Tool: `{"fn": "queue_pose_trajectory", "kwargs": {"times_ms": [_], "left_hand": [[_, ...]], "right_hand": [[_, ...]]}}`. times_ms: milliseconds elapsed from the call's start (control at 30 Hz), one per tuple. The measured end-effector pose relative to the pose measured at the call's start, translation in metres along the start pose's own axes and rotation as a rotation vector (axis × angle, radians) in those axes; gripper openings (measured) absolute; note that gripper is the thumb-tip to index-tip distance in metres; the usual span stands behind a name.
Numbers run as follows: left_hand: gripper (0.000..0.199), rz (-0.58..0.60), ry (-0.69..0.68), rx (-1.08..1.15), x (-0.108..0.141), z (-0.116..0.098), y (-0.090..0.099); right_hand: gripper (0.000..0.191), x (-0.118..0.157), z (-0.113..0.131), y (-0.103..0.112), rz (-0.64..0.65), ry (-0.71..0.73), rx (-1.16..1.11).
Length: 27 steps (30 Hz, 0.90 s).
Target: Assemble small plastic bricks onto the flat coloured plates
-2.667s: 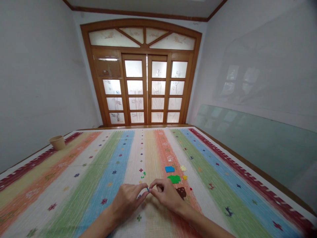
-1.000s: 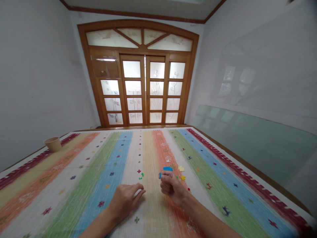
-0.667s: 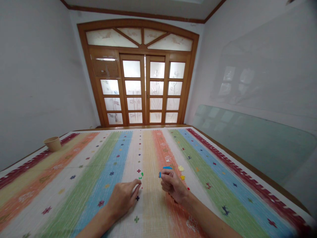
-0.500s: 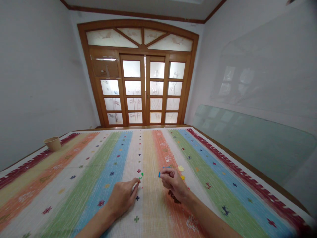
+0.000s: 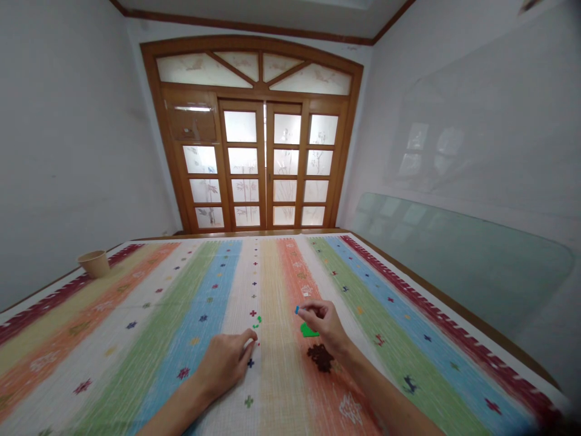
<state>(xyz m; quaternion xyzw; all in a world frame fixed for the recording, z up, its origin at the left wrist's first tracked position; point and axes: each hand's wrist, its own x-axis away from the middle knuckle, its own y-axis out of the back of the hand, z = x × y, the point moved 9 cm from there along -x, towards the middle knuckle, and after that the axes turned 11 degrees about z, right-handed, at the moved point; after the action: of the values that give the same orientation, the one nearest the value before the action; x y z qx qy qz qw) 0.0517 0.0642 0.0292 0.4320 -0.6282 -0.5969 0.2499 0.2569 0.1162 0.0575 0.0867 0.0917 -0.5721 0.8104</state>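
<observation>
Right hand: narrow pinch grip on small blue piece, green piece just below. Left hand: loosely curled, near green bits. Paper cup, far left on striped cloth; contents hidden.

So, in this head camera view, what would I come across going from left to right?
Tan cup → left hand → small green pieces → right hand pinching a blue piece → large glass pane along the right wall
</observation>
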Motion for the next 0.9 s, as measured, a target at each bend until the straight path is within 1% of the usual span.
{"fn": "queue_pose_trajectory", "kwargs": {"times_ms": [133,267,467,567,700,800,900], "left_hand": [[0.024,0.014,0.008,0.006,-0.001,0.0,-0.001],[0.025,0.015,0.003,0.028,-0.002,-0.001,-0.001],[0.024,0.016,-0.001,0.024,-0.002,0.0,-0.001],[0.024,0.008,-0.008,0.025,-0.002,-0.001,-0.001],[0.023,-0.005,-0.014,0.049,-0.002,-0.003,0.002],[0.024,-0.008,-0.01,0.054,-0.001,-0.004,0.004],[0.024,-0.001,-0.009,0.05,-0.002,-0.004,0.003]], "right_hand": [[0.041,-0.003,0.011,0.022,-0.077,0.065,0.066],[0.041,-0.006,0.017,0.043,-0.152,0.098,0.128],[0.047,-0.01,0.025,0.064,-0.227,0.094,0.354],[0.047,-0.012,0.022,0.073,-0.261,0.057,0.503],[0.043,-0.014,0.011,0.083,-0.297,0.002,0.652],[0.037,-0.016,0.003,0.085,-0.288,-0.045,0.752],[0.03,-0.018,-0.005,0.083,-0.252,-0.117,0.902]]}}
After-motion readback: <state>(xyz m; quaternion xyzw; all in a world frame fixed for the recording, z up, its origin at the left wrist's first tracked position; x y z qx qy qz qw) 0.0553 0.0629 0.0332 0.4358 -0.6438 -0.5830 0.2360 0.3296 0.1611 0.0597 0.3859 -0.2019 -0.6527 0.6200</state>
